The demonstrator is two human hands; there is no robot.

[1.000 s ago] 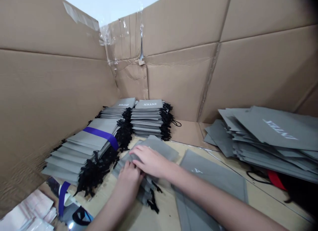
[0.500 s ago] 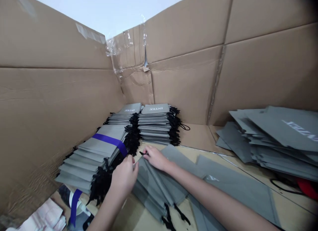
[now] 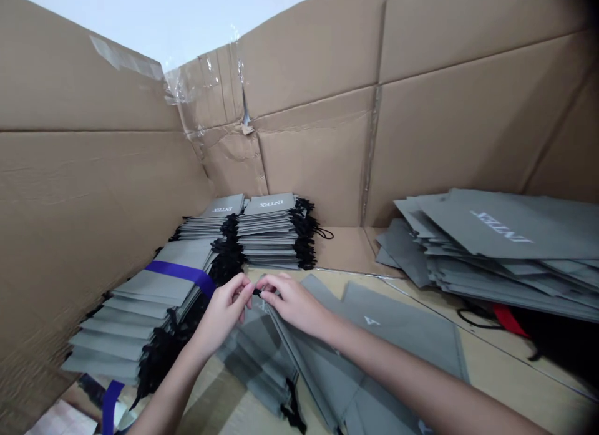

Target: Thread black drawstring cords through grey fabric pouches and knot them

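Observation:
My left hand (image 3: pixel 231 299) and my right hand (image 3: pixel 291 303) meet over the table with fingertips pinched. Between them shows a short bit of black drawstring (image 3: pixel 257 292) at the top corner of a grey fabric bag (image 3: pixel 285 336). That bag hangs down toward me from my right fingers, its length slanting under my right forearm. Beneath my hands lie several overlapping grey bags (image 3: pixel 255 366), with black cord ends (image 3: pixel 293 410) at their near edge. More flat grey bags (image 3: pixel 402 335) with white lettering spread under and beyond my right arm.
Stacked grey bags with black cords (image 3: pixel 266 232) stand in the back corner. A bundle under a purple strap (image 3: pixel 180 271) leans on the left. A loose pile of bags (image 3: pixel 505 235) rests at right, near a red strip (image 3: pixel 510 319). Cardboard walls (image 3: pixel 318 160) enclose the table (image 3: pixel 505 366).
My hands have come together at the black drawstring; earlier they were apart, the right one holding the cord end. The camera view has turned to the right.

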